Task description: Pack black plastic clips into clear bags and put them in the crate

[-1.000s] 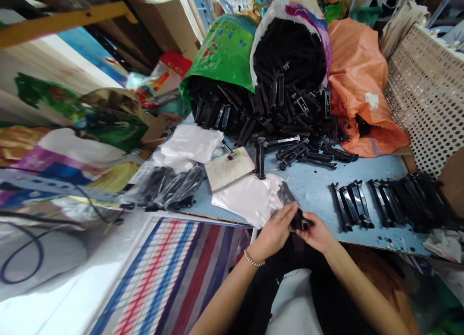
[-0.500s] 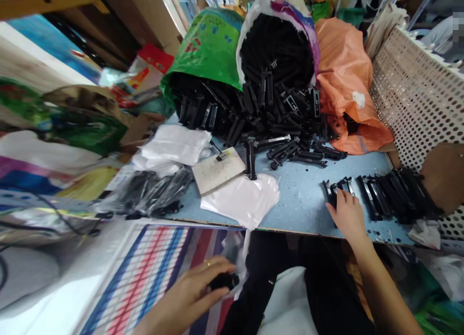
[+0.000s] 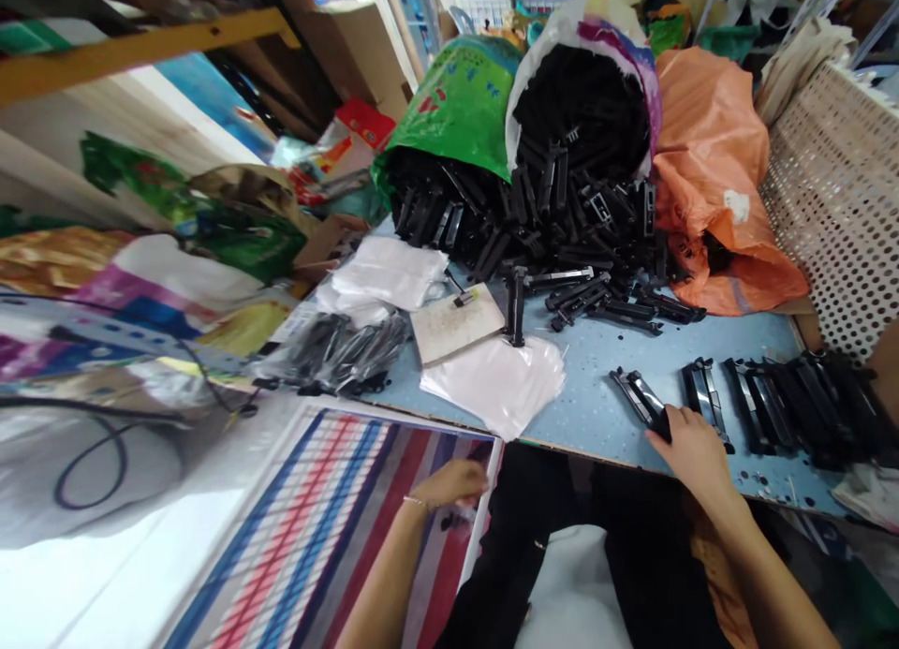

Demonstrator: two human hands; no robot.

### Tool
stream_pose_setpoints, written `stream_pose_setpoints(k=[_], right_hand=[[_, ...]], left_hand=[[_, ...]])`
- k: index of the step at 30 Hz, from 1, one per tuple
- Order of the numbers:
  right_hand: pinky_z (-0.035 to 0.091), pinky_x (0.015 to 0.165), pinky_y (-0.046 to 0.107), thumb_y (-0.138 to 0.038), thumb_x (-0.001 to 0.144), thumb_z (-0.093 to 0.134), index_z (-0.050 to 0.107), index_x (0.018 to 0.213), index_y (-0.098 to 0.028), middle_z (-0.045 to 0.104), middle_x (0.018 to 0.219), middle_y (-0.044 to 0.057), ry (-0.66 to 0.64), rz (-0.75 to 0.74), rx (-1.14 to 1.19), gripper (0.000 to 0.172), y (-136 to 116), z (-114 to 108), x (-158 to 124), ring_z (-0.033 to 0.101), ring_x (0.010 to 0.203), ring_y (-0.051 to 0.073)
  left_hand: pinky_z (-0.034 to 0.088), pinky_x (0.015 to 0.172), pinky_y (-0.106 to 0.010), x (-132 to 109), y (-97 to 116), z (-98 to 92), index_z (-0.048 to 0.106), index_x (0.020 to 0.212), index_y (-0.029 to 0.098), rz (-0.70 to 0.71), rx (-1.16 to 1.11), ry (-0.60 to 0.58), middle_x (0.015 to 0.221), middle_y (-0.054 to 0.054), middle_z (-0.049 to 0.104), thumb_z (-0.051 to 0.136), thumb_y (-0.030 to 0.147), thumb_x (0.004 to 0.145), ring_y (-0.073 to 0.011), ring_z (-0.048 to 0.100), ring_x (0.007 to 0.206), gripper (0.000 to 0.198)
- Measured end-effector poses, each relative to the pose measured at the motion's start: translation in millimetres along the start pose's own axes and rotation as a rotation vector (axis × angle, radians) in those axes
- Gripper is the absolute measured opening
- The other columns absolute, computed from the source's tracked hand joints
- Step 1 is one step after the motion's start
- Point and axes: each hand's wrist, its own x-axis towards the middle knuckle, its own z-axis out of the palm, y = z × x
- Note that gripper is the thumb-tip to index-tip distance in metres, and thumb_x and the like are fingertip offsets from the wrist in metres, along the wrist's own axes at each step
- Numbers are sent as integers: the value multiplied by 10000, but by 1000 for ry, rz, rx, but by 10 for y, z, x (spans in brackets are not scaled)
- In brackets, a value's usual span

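Observation:
My right hand (image 3: 694, 450) grips the near end of a pair of long black plastic parts (image 3: 636, 393) with shiny strips, at the table's front edge. Right beside it lies another black pair (image 3: 705, 396), followed by a row of several more (image 3: 793, 405). Lower left, over a striped woven sheet (image 3: 302, 518), my left hand (image 3: 453, 483) is curled, its fingers partly hidden. A clear plastic bag with something black in it (image 3: 453, 520) hangs at those fingers, blurred.
Loose black parts (image 3: 590, 228) spill from a green sack (image 3: 456, 101) and a white-purple sack (image 3: 653, 87). White plastic bags (image 3: 498, 391), a small board (image 3: 456, 326) and bagged black parts (image 3: 351, 354) lie on the blue table (image 3: 582, 410). An orange sack (image 3: 723, 162) and perforated basket (image 3: 835, 199) stand right.
My right hand has closed on a black pair and drawn it left, away from the row. My left hand with the bag has moved slightly up and right. The view has shifted left.

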Motion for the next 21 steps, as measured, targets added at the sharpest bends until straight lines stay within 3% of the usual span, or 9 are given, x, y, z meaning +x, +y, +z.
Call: stream_pose_setpoints(k=[2,5,7,9,12,16,19,21], right_hand=[[461,777,389,-447,893,599,650,1106,-111,652,975,146,-79,32,339,401,-67,27,54,604,870,276],[477,790,365,-559,807,668,655,1130,-155,679,1012,99,-236,97,1064,518,-412,37,174,617,887,246],[480,814,343,-539,732,756,667,1141,-159,687,1042,81,-299,129,1441,566,-706,22,251,617,912,225],[479,784,308,-484,690,813,698,1063,-150,694,985,68,-388,140,1679,515,-961,-3,318,612,860,190],[490,729,275,-445,712,813,708,967,-133,698,910,74,-598,142,1943,416,-1232,-45,418,612,790,158],[516,720,257,-368,775,756,670,1065,-131,700,1089,135,-865,148,2241,384,-1573,-84,608,633,871,165],[509,665,230,-321,833,669,638,1114,-115,682,1157,168,-1003,167,2362,349,-1874,-86,772,634,895,165],[501,641,214,-303,857,637,634,1098,-114,690,1136,164,-1012,219,2387,307,-2026,-70,856,633,875,157]], left_hand=[[474,678,-289,-22,290,-65,660,883,145,182,-100,151,758,-68,654,535,532,862,-183,607,687,408],[451,928,-386,143,756,-131,691,906,157,485,-10,796,957,-128,665,548,426,896,-239,602,945,305],[415,977,-426,325,951,-197,685,813,151,530,107,1003,970,-147,644,577,297,858,-255,566,980,187],[437,912,-396,475,1008,-305,651,697,152,492,51,1000,891,-124,626,603,231,802,-229,557,889,140],[447,716,-299,560,930,-504,629,660,153,385,-295,855,748,-59,601,710,301,696,-166,532,714,172],[420,569,-255,533,840,-641,603,752,140,335,-512,729,605,-8,550,676,421,682,-126,506,558,298],[414,551,-233,517,861,-615,521,813,160,349,-561,763,627,18,563,707,355,623,-111,518,552,329],[377,534,-209,504,884,-588,460,782,174,370,-578,824,621,41,541,748,321,583,-90,489,543,380]])
